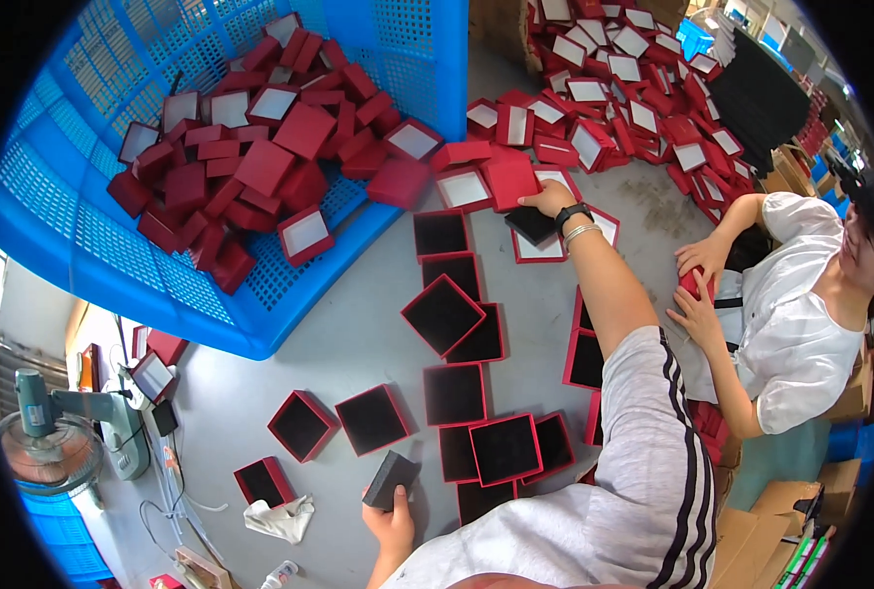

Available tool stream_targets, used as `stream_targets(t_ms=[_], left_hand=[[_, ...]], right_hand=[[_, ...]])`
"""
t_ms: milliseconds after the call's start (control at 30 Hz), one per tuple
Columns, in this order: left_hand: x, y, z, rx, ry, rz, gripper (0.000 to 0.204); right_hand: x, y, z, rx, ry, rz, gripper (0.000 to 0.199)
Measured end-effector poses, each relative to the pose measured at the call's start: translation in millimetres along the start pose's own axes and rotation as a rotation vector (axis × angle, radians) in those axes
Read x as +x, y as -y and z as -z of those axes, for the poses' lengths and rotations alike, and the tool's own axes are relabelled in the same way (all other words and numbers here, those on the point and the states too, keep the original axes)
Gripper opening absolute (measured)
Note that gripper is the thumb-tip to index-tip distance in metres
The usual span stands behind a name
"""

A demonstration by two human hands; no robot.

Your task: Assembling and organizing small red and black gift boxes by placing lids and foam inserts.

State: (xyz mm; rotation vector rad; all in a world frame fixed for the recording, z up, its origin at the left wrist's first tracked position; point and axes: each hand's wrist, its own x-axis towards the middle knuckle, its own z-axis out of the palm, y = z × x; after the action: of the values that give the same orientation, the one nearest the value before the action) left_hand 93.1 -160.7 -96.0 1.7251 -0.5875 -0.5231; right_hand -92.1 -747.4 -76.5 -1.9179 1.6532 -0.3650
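My left hand [392, 525], low in the middle, is closed on a dark grey foam block [390, 479]. Stretched far forward, my right hand [552, 198] has its fingers on a red box [508, 180], seemingly gripping its edge. A black foam pad [532, 225] sits just under that hand; whether it is held too cannot be made out. Beside the hand lie red boxes with white insides [464, 188]. Down the middle runs a column of open red boxes with black insides [454, 394], some stacked askew. Others, such as one open box [372, 419], lie near my left hand.
A blue plastic basket [250, 329] heaped with red boxes stands tilted at left. More boxes [594, 93] pile up at the back. At right another person [800, 294] holds a red item. A white cloth [280, 518], a small bottle [280, 574] and a fan [49, 442] are at left.
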Motion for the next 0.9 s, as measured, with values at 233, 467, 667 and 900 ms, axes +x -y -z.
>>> stream_targets(t_ms=[233, 467, 667, 900], left_hand=[[-0.6, -2.9, 1.7, 0.020, 0.024, 0.028, 0.017], [0.4, 0.4, 2.0, 0.085, 0.013, 0.016, 0.017], [-0.5, -4.8, -3.3, 0.032, 0.008, 0.002, 0.020], [-8.5, -11.4, 9.7, -0.223, -0.117, 0.005, 0.026]], right_hand=[[-23.0, 77.0, 23.4, -0.425, -0.004, 0.153, 0.107], [8.0, 81.3, 18.1, -0.698, 0.237, 0.113, 0.098], [-46.2, 84.2, 31.1, -0.645, 0.174, 0.232, 0.070], [-214.5, 88.1, 62.3, -0.177, -0.393, 0.722, 0.038]])
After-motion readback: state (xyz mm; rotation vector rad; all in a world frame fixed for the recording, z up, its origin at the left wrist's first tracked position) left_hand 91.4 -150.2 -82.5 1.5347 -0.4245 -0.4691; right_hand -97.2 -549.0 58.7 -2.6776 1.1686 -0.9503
